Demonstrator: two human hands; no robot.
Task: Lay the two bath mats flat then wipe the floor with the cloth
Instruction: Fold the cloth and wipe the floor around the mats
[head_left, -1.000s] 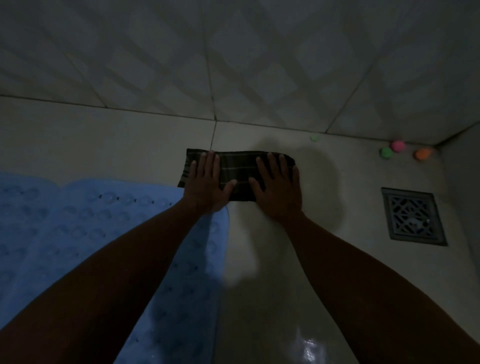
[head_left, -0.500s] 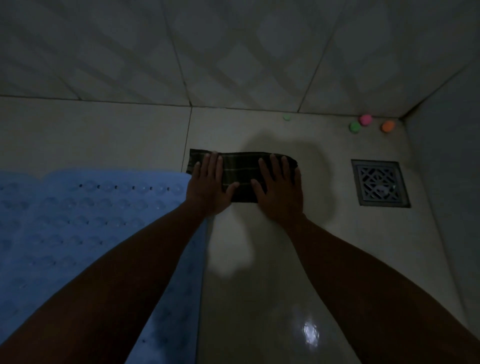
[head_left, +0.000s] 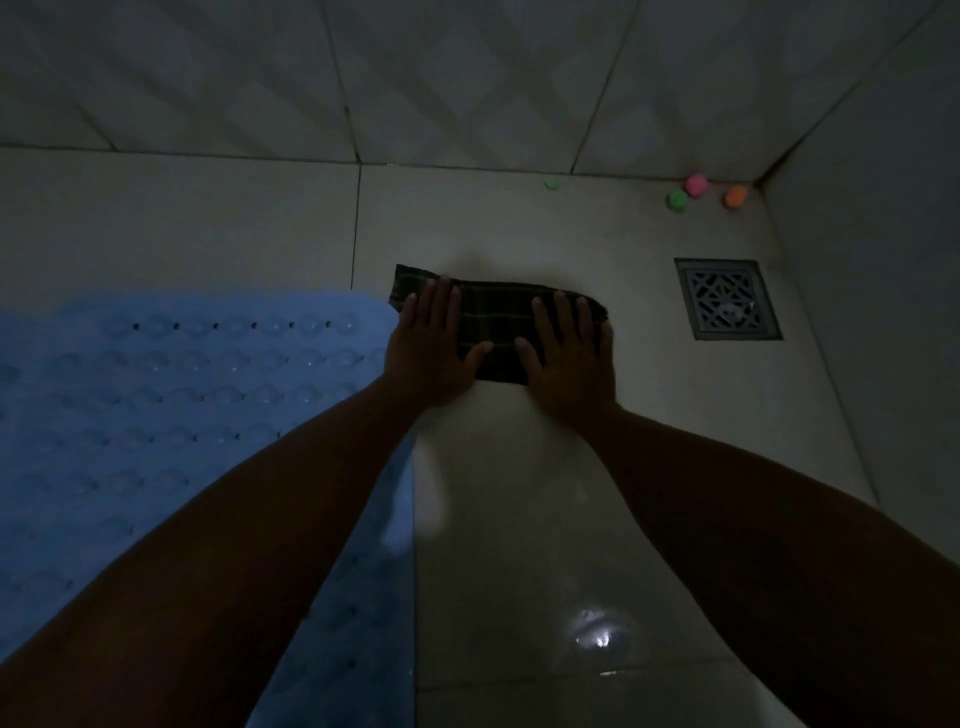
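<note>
A dark plaid cloth (head_left: 493, 332), folded into a strip, lies on the pale tiled floor (head_left: 519, 519). My left hand (head_left: 431, 353) presses flat on its left end, fingers spread. My right hand (head_left: 569, 358) presses flat on its right end the same way. A blue bath mat (head_left: 182, 389) with bumps and small holes lies flat to the left. Its right edge reaches my left wrist, and my left forearm covers part of it.
A square metal floor drain (head_left: 727, 299) sits right of the cloth. Small pink (head_left: 696, 184), green (head_left: 677, 200) and orange (head_left: 736, 196) balls rest in the far right corner, another green bit (head_left: 551, 183) by the back wall. Tiled walls close the back and right.
Both hands have slid the cloth to the right across the floor, from beside the mat toward the drain. The view has shifted with them.
</note>
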